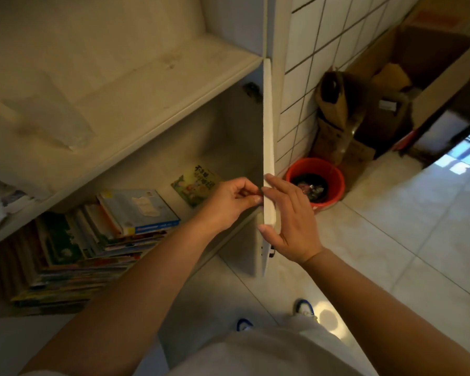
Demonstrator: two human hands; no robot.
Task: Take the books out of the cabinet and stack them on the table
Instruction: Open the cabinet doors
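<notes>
Both hands meet the cabinet door (267,147): left hand (228,203) pinching its edge, right hand (288,223) flat, fingers straight.

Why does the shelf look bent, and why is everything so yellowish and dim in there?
Head view: the wide-angle lens bows straight lines, so the cabinet shelf and door curve. Warm, dim indoor light tints the cabinet; the books sit in shadow and look soft. Daylight glares off the floor tiles at right. Both hands, left hand and right hand, are fairly sharp.

Both hands (258,213) on the open cabinet door (267,147) (books (92,240) inside).
</notes>
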